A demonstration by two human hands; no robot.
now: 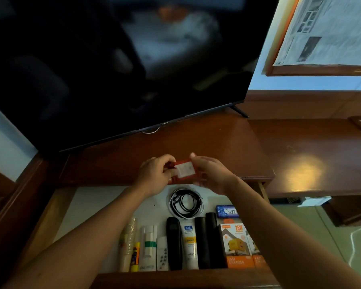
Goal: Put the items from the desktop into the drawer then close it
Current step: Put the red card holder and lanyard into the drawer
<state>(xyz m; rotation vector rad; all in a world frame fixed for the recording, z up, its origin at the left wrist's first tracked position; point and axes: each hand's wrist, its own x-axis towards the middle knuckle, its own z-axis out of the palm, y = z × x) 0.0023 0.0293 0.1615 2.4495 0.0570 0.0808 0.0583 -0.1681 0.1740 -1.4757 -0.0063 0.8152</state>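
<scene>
A small red box with a white label (pixel 183 169) is held above the desktop's front edge, between both hands. My left hand (pixel 154 176) grips its left end and my right hand (pixel 212 174) holds its right side. Below them the drawer (pixel 88 207) stands pulled out, with a white lining. Inside lie a coiled black and white cable (pixel 186 203), a blue packet (pixel 227 211), two orange charger boxes (pixel 237 246), black remotes (pixel 174 245), a white and yellow tube (pixel 190 245), a white remote (pixel 162 254), a white box (pixel 148 247), a glue stick (pixel 135 256) and stacked plastic cups (pixel 128 243).
A large dark television (pixel 113 69) stands on the brown wooden desktop (pixel 217 138), close behind my hands. A lower wooden surface (pixel 321 159) extends to the right. A framed newspaper page (pixel 329 34) hangs on the wall at upper right. Green floor shows at lower right.
</scene>
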